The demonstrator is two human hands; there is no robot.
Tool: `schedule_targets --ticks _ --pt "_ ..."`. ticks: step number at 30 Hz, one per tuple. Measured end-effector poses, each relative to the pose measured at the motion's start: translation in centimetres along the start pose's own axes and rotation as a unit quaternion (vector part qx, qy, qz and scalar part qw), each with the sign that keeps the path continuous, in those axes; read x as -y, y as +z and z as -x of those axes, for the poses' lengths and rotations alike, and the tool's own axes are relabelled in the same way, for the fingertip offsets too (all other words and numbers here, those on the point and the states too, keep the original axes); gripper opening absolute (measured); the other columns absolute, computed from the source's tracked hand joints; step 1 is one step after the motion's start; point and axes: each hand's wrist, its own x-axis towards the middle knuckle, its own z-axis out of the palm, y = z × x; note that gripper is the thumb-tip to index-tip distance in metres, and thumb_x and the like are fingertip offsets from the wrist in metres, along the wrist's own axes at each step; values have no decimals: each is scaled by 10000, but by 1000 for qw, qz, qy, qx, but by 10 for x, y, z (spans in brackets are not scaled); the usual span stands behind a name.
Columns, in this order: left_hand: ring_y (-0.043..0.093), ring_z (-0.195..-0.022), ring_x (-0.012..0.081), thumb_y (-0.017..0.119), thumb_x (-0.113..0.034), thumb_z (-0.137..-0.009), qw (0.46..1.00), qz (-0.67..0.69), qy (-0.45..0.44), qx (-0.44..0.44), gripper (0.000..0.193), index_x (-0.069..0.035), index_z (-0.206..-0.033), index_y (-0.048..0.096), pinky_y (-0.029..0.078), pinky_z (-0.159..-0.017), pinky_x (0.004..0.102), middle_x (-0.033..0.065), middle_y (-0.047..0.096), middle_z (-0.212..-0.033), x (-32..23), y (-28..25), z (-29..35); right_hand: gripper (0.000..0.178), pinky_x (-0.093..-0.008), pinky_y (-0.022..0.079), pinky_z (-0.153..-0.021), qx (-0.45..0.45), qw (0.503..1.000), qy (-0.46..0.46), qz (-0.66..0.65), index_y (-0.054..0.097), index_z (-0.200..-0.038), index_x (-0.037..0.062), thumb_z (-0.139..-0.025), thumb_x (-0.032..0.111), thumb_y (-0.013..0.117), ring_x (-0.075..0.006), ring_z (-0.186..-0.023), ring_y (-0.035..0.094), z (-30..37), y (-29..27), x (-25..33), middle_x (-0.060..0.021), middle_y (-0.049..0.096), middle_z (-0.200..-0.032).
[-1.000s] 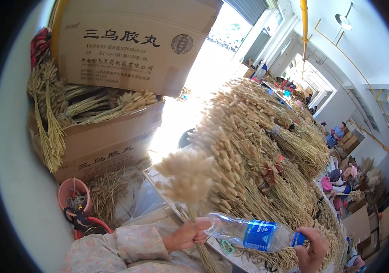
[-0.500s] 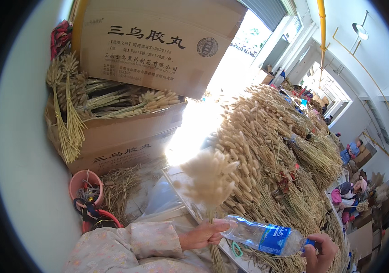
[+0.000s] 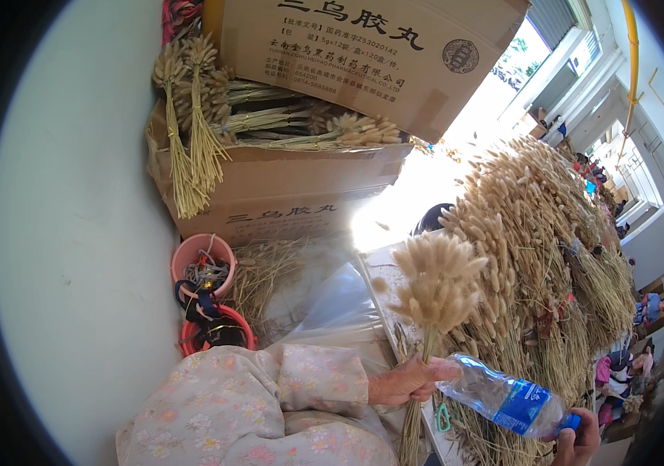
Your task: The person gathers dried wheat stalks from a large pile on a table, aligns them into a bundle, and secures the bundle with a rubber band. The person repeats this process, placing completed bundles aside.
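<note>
My left hand (image 3: 410,380) is closed round the stems of a bunch of dried bunny-tail grass (image 3: 439,283), its fluffy heads upward and stems hanging below the fist. In my right hand (image 3: 578,441) is a clear plastic bottle (image 3: 481,386) with a blue label, gripped at its blue cap. The bottle lies slantwise between my hands, its base end against or just beside the left fingers; I cannot tell which. Below it, on the table edge (image 3: 385,311), a small green loop-shaped item (image 3: 443,417) shows, perhaps a scissors handle.
A large heap of dried grass (image 3: 534,256) covers the table to the right. Back left stands an open cardboard box (image 3: 293,186) of tied bunches. Pink (image 3: 184,252) and red buckets (image 3: 248,330) sit at the left by the wall. Other people (image 3: 619,380) are far right.
The whole view has swung left, so the box, buckets and hands appear farther right. The grass bunch, blurred before, is now sharp. Both hands keep their holds.
</note>
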Motion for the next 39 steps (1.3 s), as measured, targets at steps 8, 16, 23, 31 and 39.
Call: schedule_targets --ticks 8,16,23,31,39 --pt "231 -438 19 654 -274 -894 998 -56 36 -17 304 -90 -1131 605 181 -410 211 -100 321 -549 -2 5 -1 215 -306 411 -541 -1 975 -62 213 605 -988 1 -916 177 506 -149 -604 536 -16 0 -18 -74 606 -797" --pt "234 -413 19 657 -335 -888 1000 8 20 18 289 -107 -1062 612 162 -397 219 -103 287 -520 -7 0 -2 338 -245 366 -557 -22 998 -56 26 538 -1194 19 -904 191 512 -112 -614 449 -6 10 10 -24 519 -782" --pt "229 -408 19 636 -366 -898 998 -7 58 -12 263 -122 -991 606 167 -392 223 -101 276 -515 -5 -6 4 270 -188 255 -460 9 995 12 -100 566 -1134 29 -894 140 513 -36 -535 362 -23 23 8 33 470 -720" --pt "220 -410 35 591 -452 -902 988 115 88 -55 413 -86 -1084 539 187 -410 223 -90 252 -506 -17 -19 14 326 -240 369 -532 -112 979 -50 -163 536 -1205 29 -894 125 514 -105 -587 465 -62 67 40 -22 527 -764" --pt "227 -377 55 521 -330 -965 992 64 72 -83 287 -64 -862 542 221 -399 240 -74 234 -468 -16 -24 38 537 -218 463 -520 -20 951 -196 -239 483 -1309 67 -814 36 688 -90 -652 593 -145 176 91 -75 665 -866"
